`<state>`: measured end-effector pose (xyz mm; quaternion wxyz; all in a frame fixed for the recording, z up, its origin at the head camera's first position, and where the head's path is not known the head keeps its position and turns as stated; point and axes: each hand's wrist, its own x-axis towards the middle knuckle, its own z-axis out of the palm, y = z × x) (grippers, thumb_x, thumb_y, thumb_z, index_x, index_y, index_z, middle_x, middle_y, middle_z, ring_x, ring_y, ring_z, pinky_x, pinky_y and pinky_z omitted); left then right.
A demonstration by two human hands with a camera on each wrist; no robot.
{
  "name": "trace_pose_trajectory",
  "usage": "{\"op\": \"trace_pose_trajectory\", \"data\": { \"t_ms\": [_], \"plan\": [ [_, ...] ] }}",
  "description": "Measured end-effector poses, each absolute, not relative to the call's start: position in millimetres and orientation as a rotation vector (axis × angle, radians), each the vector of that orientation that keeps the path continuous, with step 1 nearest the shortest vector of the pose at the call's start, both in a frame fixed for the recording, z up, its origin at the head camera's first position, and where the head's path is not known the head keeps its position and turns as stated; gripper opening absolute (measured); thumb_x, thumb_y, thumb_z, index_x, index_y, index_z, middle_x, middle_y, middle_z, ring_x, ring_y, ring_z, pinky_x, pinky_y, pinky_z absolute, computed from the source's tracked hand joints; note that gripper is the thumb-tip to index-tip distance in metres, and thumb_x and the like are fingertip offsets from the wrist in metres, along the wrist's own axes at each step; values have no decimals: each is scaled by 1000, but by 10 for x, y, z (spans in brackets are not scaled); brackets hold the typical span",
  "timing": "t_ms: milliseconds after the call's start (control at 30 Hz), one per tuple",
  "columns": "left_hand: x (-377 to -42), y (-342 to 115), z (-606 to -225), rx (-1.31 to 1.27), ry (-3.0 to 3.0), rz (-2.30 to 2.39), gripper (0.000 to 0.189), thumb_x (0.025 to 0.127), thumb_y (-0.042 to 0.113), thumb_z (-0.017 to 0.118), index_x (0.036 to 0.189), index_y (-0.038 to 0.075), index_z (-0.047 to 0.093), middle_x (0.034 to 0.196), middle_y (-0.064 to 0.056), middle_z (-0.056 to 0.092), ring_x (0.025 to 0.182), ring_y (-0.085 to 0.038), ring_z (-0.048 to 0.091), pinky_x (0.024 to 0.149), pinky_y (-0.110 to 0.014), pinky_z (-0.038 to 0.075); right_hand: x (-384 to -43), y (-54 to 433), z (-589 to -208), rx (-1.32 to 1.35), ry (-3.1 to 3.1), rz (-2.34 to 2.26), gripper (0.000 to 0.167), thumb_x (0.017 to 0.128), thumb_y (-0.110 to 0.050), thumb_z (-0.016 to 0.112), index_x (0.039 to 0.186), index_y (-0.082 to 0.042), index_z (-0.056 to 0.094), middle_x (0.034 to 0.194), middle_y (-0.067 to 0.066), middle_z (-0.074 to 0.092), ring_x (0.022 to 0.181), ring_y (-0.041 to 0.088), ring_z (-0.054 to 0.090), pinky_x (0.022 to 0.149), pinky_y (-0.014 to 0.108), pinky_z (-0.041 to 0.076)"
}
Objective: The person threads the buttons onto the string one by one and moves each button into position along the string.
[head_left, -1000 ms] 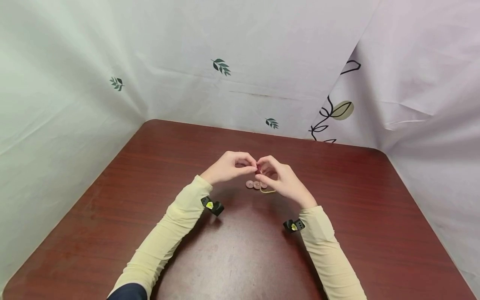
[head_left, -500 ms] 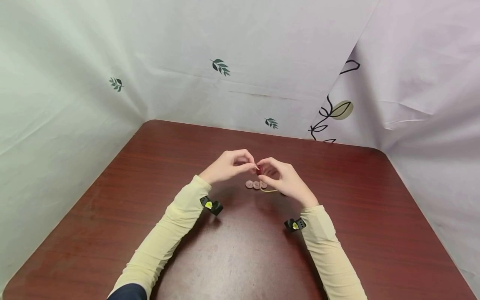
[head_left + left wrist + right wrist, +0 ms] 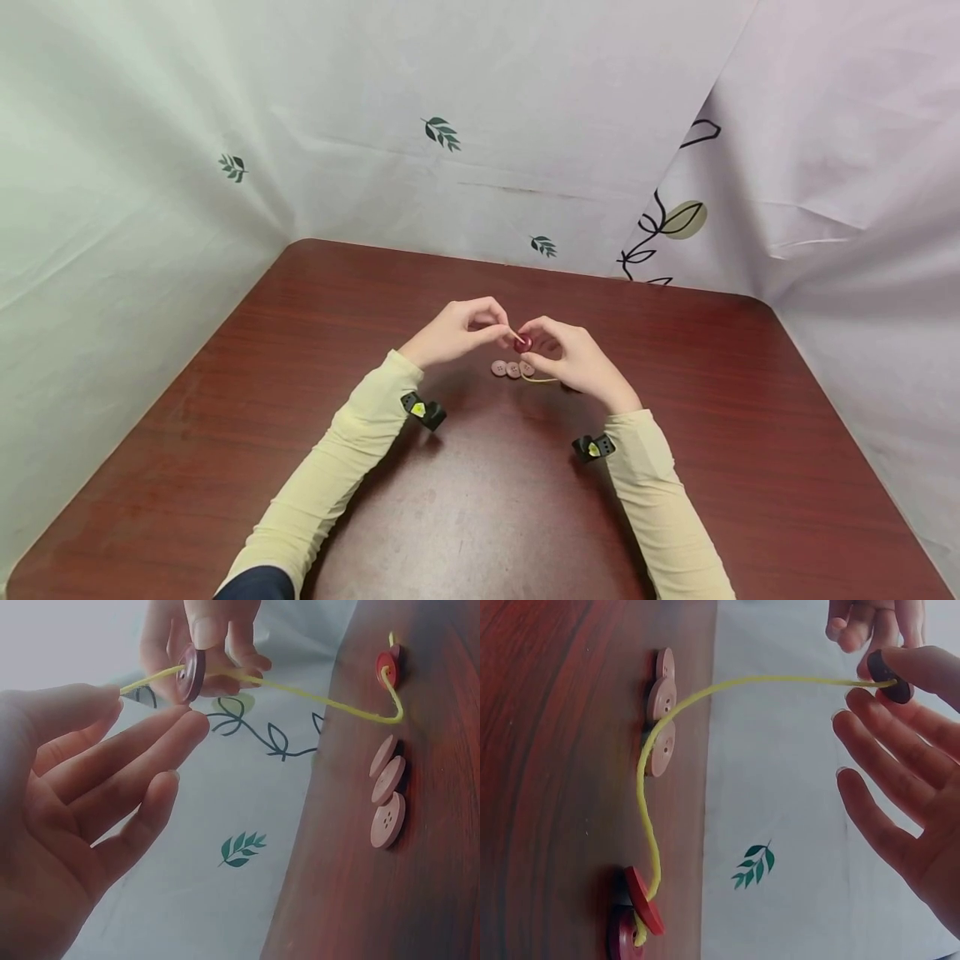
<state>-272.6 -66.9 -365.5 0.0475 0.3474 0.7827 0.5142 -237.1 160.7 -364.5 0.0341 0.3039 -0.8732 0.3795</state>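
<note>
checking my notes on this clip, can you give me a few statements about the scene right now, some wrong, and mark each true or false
1. The left hand pinches a yellow cord. True.
2. The left hand is also the one holding the dark red button. False: the right hand holds the dark red button.
3. The yellow cord passes through that button. True.
4. Three pale pink buttons lie on the table. True.
5. Beyond the held button, the cord is pulled straight all the way. False: it curves down to a bright red button.
</note>
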Motion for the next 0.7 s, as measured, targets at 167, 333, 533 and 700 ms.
{"op": "trace_pose_trajectory", "data": {
  "t_ms": [167, 333, 533, 700],
  "plan": [
    [-2740, -675, -3656, 1044, 2412, 1575, 5, 93, 14, 63, 93, 10, 62, 90, -9, 75, 87, -21, 73, 84, -28, 50, -2384, 1650, -3650, 919, -2740, 1174, 26, 84, -10, 73, 109, -10, 64, 90, 3, 70, 83, 14, 66, 78, 36, 55],
    [-2753, -691, -3661, 1063, 2443, 1570, 5, 92, 13, 64, 93, 9, 63, 83, -8, 74, 84, -24, 71, 76, -25, 48, -2394, 1699, -3663, 907, -2810, 1189, 24, 85, -11, 73, 108, -12, 65, 90, 2, 71, 82, 14, 67, 76, 31, 53],
    [-2758, -698, -3656, 1077, 2469, 1549, 4, 92, 14, 64, 93, 10, 64, 79, -7, 73, 79, -23, 70, 70, -24, 43, -2400, 1737, -3668, 905, -2848, 1214, 23, 85, -10, 71, 107, -12, 64, 91, 2, 71, 83, 15, 67, 75, 31, 52],
    [-2751, -697, -3651, 1027, 2490, 1544, 4, 92, 12, 64, 94, 8, 64, 77, -9, 72, 78, -28, 69, 69, -24, 40, -2405, 1757, -3678, 881, -2896, 1190, 25, 84, -11, 73, 107, -12, 65, 92, 2, 72, 84, 14, 67, 74, 29, 51]
  ]
}}
